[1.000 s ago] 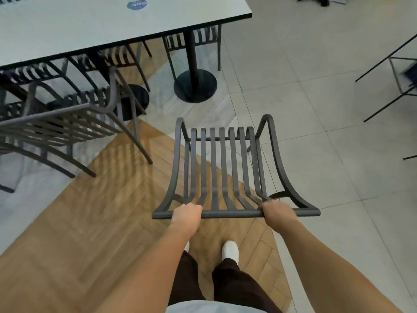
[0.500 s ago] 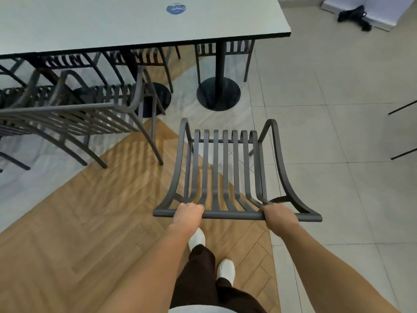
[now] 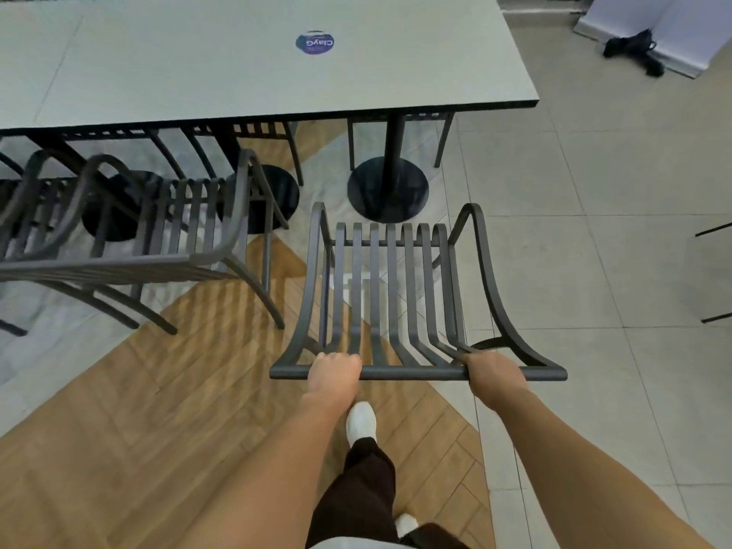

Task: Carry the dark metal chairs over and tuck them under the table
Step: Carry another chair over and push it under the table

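I hold a dark metal slatted chair point(image 3: 396, 295) by the top bar of its back, seat pointing toward the table. My left hand point(image 3: 334, 372) grips the bar left of centre and my right hand point(image 3: 495, 374) grips it right of centre. The grey table point(image 3: 237, 69) stretches across the top, its near edge just beyond the chair's front. Its round black pedestal base point(image 3: 388, 190) stands right ahead of the chair. Another dark metal chair point(image 3: 166, 239) is on the left, partly tucked under the table.
More dark chairs point(image 3: 400, 124) sit under the table's far side. A round sticker point(image 3: 315, 42) is on the tabletop. Thin black legs point(image 3: 713, 271) poke in at the right edge. A black object point(image 3: 633, 49) lies on the tile floor at top right.
I have walked forward with the chair in both hands; the table and its pedestal base are closer and more centred ahead. My grip is the same.
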The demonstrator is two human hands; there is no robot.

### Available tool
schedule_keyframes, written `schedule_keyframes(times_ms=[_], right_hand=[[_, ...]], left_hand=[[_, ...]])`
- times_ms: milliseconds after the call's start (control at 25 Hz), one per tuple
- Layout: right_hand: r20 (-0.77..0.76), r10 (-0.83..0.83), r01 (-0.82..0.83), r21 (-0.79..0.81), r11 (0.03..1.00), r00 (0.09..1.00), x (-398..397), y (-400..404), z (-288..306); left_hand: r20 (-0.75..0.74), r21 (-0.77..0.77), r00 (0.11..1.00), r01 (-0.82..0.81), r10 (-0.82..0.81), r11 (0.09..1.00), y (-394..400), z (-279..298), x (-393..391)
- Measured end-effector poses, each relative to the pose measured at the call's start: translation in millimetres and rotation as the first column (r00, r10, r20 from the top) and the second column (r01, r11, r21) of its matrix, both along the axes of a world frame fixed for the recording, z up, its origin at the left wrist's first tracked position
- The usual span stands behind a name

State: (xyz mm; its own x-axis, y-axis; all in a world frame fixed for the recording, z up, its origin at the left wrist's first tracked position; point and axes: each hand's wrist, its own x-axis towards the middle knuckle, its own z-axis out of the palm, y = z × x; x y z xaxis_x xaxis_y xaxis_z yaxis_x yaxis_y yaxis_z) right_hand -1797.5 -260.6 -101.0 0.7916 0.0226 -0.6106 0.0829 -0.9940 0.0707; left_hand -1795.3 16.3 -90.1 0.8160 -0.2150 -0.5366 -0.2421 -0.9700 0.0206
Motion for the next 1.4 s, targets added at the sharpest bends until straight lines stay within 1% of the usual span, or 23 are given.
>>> schedule_keyframes(times_ms=[160,480,840,1000,1080,1160,1200,1280,1320,1360,1400], right_hand=[[0.022,0.014,-0.014,0.002,1.0,1.0,60,0,-2],[-0.012,0.032,-0.033,-0.016,0.999,0.999,155,-6,1],[-0.026,0.076,-0.077,-0.024,0.997,0.997,259,-13,6],[-0.009,0.092,-0.092,0.032,0.995,0.996,294,-15,6],[-0.032,0.098,-0.095,0.081,0.992,0.995,305,-18,5],[-0.087,0.076,-0.062,0.162,0.985,0.993,310,-24,3],[-0.145,0.056,-0.025,0.209,0.978,0.988,312,-28,3],[-0.275,-0.04,0.128,0.312,0.941,0.96,314,-37,15],[-0.305,-0.098,0.209,0.357,0.91,0.947,316,-42,24],[-0.298,-0.16,0.273,0.39,0.879,0.941,319,-47,32],[-0.268,-0.215,0.312,0.405,0.859,0.939,322,-53,39]], left_hand=[[-0.026,0.003,1.0,0.006,-0.006,1.0,5,-2,62],[-0.062,-0.014,0.997,0.054,-0.055,0.998,-1,7,156],[-0.064,0.046,0.998,-0.02,0.023,0.999,-16,13,251],[-0.033,0.046,0.998,-0.057,0.058,0.997,-20,12,284],[-0.06,0.045,0.994,-0.086,0.089,0.995,-20,9,295],[-0.14,0.032,0.981,-0.134,0.137,0.99,-20,5,301],[-0.189,0.007,0.966,-0.18,0.178,0.984,-20,6,301],[-0.305,-0.098,0.907,-0.334,0.291,0.938,-24,15,300],[-0.356,-0.16,0.876,-0.399,0.324,0.903,-28,23,299],[-0.381,-0.203,0.863,-0.428,0.332,0.88,-34,31,301],[-0.373,-0.226,0.87,-0.423,0.324,0.877,-39,38,305]])
